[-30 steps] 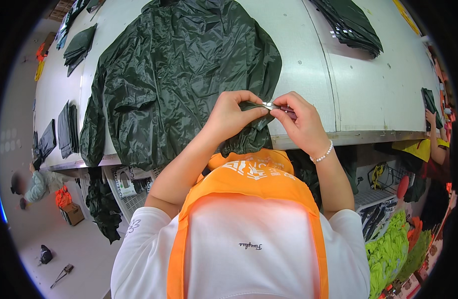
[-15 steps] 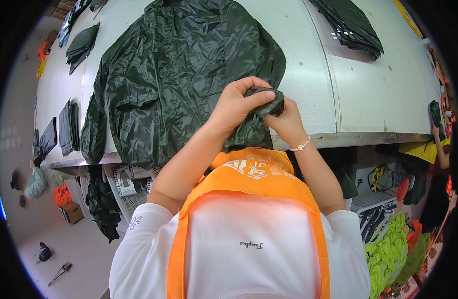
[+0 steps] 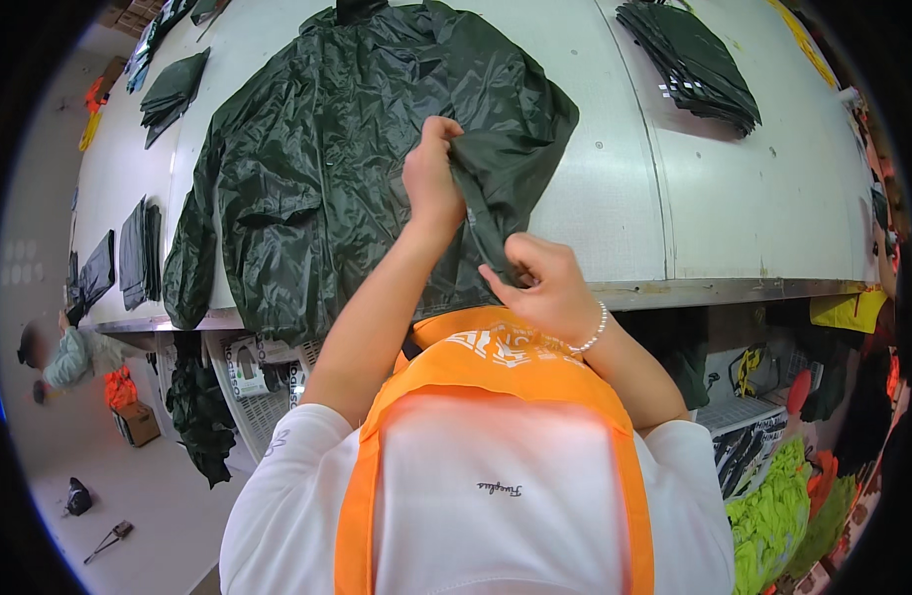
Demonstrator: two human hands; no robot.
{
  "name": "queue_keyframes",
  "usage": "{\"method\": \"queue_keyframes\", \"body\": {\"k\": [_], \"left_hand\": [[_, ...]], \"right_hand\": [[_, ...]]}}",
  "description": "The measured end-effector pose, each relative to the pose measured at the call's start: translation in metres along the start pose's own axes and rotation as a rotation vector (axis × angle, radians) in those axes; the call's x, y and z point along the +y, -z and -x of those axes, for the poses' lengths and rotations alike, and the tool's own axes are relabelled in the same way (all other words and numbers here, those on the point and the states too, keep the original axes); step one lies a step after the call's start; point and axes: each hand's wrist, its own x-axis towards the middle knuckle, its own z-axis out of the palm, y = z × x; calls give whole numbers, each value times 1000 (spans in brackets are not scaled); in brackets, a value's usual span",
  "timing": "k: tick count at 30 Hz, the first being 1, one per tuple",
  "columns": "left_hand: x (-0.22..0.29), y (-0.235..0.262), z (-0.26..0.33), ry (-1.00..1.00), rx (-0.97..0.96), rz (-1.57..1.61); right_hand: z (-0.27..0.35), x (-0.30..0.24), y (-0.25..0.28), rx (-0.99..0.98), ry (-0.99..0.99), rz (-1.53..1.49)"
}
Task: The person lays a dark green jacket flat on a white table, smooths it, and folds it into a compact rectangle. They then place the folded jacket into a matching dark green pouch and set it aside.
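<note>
A dark green, shiny rain jacket (image 3: 367, 109) lies spread on the pale worktable (image 3: 615, 198), its collar at the far side. My left hand (image 3: 436, 177) is closed on the right-hand sleeve (image 3: 511, 164), lifting a fold of it above the jacket front. Lower down and nearer my body, my right hand (image 3: 547, 288) pinches the cuff end of that sleeve between thumb and fingers. The stretch of sleeve between my hands is pulled out long. The other sleeve (image 3: 193, 263) lies along the jacket's left side.
Folded dark green garments lie in a stack (image 3: 694, 69) at far right and in piles (image 3: 139, 253) on the left. White baskets (image 3: 263, 397) stand below the table edge. A bright yellow-green heap (image 3: 773, 516) is at lower right. Another person (image 3: 69, 352) is at far left.
My hands have moved apart: the left went up and away, the right came down toward me. The bunched sleeve end is now drawn out between them.
</note>
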Motion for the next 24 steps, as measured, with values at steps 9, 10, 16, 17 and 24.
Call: {"method": "queue_keyframes", "body": {"k": [9, 10, 16, 17, 24], "left_hand": [[81, 15, 60, -35, -363, 203], [80, 16, 47, -149, -189, 90], [82, 30, 41, 113, -465, 381], [82, 31, 41, 222, -525, 471], [61, 46, 40, -260, -333, -158]], "right_hand": [[-18, 94, 74, 912, -39, 334], [-20, 90, 74, 923, -53, 231], [-7, 31, 55, 490, -114, -282], [0, 32, 56, 377, -159, -238], [16, 39, 95, 651, -130, 190]]}}
